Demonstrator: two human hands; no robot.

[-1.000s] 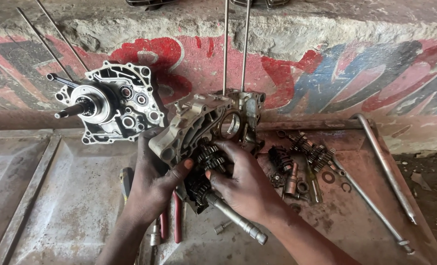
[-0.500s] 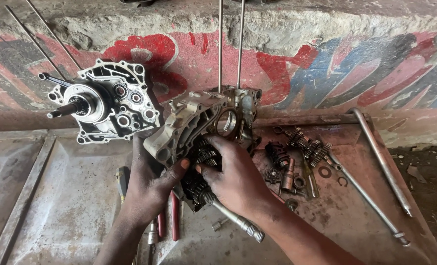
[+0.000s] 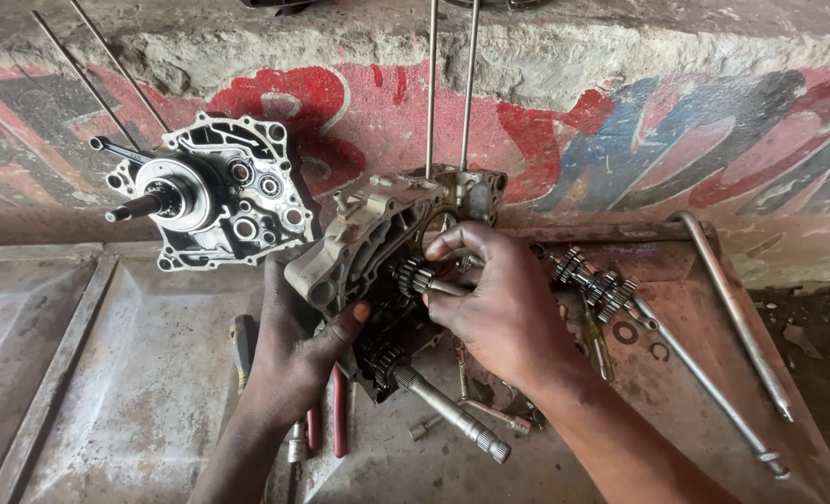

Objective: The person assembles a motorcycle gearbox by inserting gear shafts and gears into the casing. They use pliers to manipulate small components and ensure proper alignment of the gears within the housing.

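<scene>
My right hand (image 3: 503, 308) has shifted up from the lower splined shaft (image 3: 452, 415) and now pinches a small gear shaft (image 3: 418, 278) inside the crankcase half (image 3: 368, 252). Left hand (image 3: 289, 364) stays clamped on the case's lower edge, steadying it on the metal tray (image 3: 107, 373).

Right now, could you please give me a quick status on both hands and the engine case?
Left hand gripping engine case. Right hand pinching gear shaft inside it. Splined shaft sticks out below; pliers underneath.
</scene>
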